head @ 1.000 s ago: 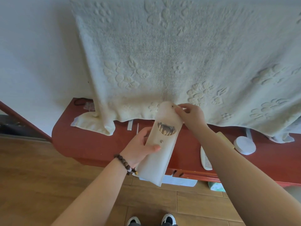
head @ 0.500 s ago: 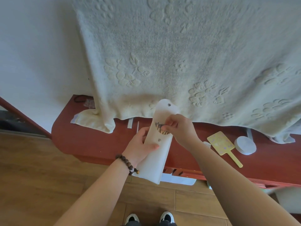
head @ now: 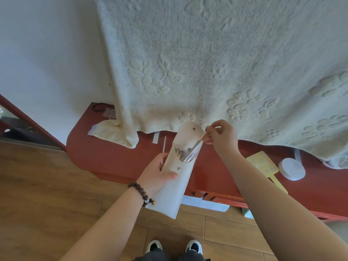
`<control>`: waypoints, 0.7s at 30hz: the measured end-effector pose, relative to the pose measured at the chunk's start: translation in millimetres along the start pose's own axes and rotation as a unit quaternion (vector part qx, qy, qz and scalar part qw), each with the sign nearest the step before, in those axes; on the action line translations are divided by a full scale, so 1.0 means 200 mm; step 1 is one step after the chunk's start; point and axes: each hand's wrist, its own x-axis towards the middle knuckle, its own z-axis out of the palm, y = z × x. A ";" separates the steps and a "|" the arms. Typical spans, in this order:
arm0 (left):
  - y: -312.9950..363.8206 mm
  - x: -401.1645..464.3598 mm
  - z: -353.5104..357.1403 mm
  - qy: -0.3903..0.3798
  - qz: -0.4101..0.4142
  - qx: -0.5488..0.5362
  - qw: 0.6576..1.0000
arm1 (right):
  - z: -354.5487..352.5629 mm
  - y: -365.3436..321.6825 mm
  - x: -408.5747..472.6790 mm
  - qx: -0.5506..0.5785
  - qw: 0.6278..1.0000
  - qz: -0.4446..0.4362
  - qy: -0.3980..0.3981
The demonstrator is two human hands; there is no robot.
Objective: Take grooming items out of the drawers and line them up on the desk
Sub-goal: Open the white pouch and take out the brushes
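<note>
My left hand (head: 157, 173) grips a long white pouch (head: 174, 191) upright over the front edge of the red desk (head: 111, 157). The pouch's flap is open and several small tools show in its mouth. My right hand (head: 219, 135) pinches the top of one thin metallic tool (head: 195, 146), which is drawn partway out of the pouch at a slant. On the desk to the right lie a yellow hand mirror (head: 262, 164) and a round white item (head: 291, 168).
A large cream embossed towel (head: 207, 72) hangs over the back of the desk and covers much of it. A drawer (head: 216, 199) stands slightly open under the desk front. Two small pale strips (head: 156, 137) lie on the desk. Wooden floor lies below.
My right hand went from the pouch's flap into its mouth, then rose to the right, drawing a thin tool partway out. The left hand kept its grip on the pouch.
</note>
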 end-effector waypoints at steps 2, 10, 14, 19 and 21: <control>-0.03 -0.01 -0.03 0.016 -0.014 -0.009 1.000 | -0.03 0.01 0.03 0.019 0.999 0.012 0.029; -0.08 -0.01 -0.16 0.096 -0.038 -0.040 0.994 | -0.08 0.15 0.12 -0.050 0.997 0.054 0.022; -0.09 -0.01 -0.14 0.092 -0.045 -0.057 0.993 | 0.02 0.28 0.14 -0.114 0.991 0.058 -0.043; -0.11 -0.01 -0.13 0.094 -0.056 -0.069 0.992 | 0.11 0.35 0.18 -0.161 0.982 0.053 -0.077; -0.11 -0.02 -0.13 0.092 -0.060 -0.074 0.991 | 0.13 0.35 0.19 -0.184 0.978 0.054 -0.088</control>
